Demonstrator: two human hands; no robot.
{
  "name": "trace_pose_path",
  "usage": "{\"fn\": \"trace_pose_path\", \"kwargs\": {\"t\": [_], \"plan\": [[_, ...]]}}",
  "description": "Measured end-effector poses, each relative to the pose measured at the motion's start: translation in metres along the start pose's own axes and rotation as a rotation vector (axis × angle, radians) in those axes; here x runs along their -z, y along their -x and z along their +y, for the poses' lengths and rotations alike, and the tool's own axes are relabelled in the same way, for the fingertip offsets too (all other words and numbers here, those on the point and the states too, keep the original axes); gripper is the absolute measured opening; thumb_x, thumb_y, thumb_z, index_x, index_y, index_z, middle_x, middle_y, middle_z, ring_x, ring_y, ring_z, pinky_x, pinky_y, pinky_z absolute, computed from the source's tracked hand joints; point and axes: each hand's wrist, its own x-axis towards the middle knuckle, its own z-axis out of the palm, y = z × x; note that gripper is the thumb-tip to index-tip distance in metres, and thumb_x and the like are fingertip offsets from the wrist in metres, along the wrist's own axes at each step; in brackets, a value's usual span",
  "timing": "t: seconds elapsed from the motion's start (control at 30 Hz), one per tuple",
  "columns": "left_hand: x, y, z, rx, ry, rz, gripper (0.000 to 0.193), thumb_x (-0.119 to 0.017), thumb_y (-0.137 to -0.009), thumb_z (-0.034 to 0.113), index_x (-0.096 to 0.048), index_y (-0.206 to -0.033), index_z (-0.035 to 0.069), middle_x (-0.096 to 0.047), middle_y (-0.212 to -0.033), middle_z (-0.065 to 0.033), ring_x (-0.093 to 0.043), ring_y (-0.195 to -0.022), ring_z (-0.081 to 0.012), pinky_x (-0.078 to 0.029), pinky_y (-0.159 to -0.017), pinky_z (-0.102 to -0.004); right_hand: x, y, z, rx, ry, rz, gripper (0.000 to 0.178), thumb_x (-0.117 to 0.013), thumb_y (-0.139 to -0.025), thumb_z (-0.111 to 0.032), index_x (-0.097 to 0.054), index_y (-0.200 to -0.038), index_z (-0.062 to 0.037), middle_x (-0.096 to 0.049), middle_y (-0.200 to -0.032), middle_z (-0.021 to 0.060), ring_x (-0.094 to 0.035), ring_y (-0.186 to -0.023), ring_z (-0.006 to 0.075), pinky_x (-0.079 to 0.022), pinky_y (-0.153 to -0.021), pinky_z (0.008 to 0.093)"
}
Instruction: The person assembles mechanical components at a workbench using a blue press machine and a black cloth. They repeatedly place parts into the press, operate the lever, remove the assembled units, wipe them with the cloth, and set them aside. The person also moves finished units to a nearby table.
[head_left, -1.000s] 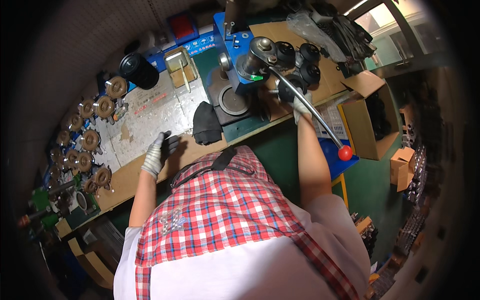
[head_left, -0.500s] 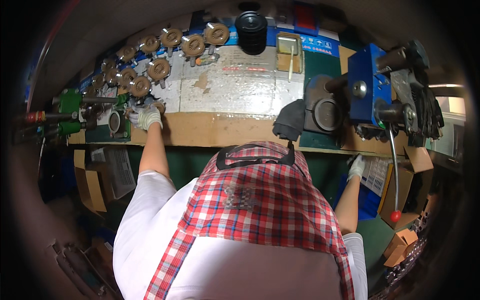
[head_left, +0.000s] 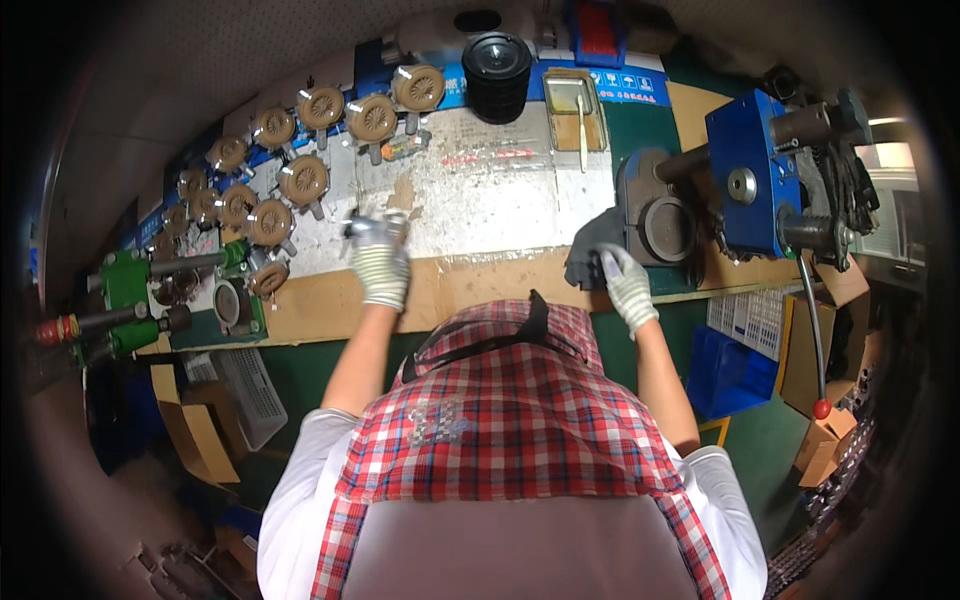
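My left hand (head_left: pixel 380 258), in a striped work glove, is above the near part of the bench, fingers closed round a small dark and silvery part (head_left: pixel 354 228) whose kind I cannot make out. My right hand (head_left: pixel 628 287), gloved likewise, has its fingers curled in front of a dark grey cloth-like piece (head_left: pixel 588 250); what they hold, if anything, is hidden. Left of my left hand, several brown round slotted parts with clear covers (head_left: pixel 304 180) stand in rows. One brown round part (head_left: pixel 268 279) sits beside the green hand press (head_left: pixel 127 290).
A blue lever press (head_left: pixel 738 185) with a red-knobbed handle stands at right, beside a round metal fixture (head_left: pixel 668 228). Stacked black discs (head_left: pixel 497 70) and a tray with a brush (head_left: pixel 575 110) are at the back. Below are a blue bin (head_left: pixel 727 370) and cartons (head_left: pixel 195 425).
My left hand has left the green press and moved right, now with a small part. My right hand has risen from the bins below the bench to the dark grey piece.
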Motion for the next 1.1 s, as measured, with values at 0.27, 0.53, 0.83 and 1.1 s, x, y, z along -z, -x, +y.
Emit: {"fn": "trace_pose_path", "kwargs": {"t": [0.27,0.53,0.83,1.1], "plan": [[-0.064,0.044,0.071,-0.57,0.265,-0.194,0.042,-0.057,-0.09,0.013,-0.056,-0.131,0.004,-0.063,-0.102,-0.0108,-0.062,-0.085,-0.0243,-0.051,-0.082,-0.045,-0.033,-0.175,-0.028,0.026,0.254,0.212,0.035,-0.051,-0.1,-0.028,-0.063,-0.124,-0.0071,-0.065,-0.123,0.0208,-0.06,-0.114,0.039,-0.047,-0.1,0.0441],[-0.047,0.055,0.008,-0.648,0.698,-0.883,0.027,-0.053,-0.091,0.018,-0.063,-0.115,0.009,-0.064,-0.106,-0.0172,-0.065,-0.089,-0.0363,-0.053,-0.082,-0.0419,-0.039,-0.26,-0.043,-0.371,0.544,0.093,0.04,-0.062,-0.094,-0.036,-0.067,-0.119,-0.0053,-0.067,-0.12,0.0194,-0.067,-0.109,0.0353,-0.055,-0.093,0.0471],[-0.049,-0.067,0.011,-0.262,0.377,-0.556,0.114,-0.094,-0.044,0.036,-0.044,-0.141,0.002,-0.041,-0.146,-0.0252,-0.041,-0.133,-0.0431,-0.031,-0.115,-0.0523,-0.033,-0.292,-0.064,-0.351,0.337,0.121,0.039,-0.057,-0.093,-0.027,-0.059,-0.123,-0.0007,-0.067,-0.114,0.028,-0.066,-0.106,0.0427,-0.053,-0.093,0.0492],[-0.084,-0.088,0.055,-0.504,0.314,-0.775,0.118,-0.091,-0.036,0.045,-0.05,-0.144,0.022,-0.036,-0.155,-0.0149,-0.023,-0.147,-0.0415,-0.016,-0.124,-0.0518,-0.029,-0.294,-0.111,-0.197,0.567,-0.089,0.038,-0.042,-0.098,-0.017,-0.057,-0.133,-0.0114,-0.064,-0.127,0.0226,-0.062,-0.117,0.0398,-0.05,-0.097,0.0479]]}}
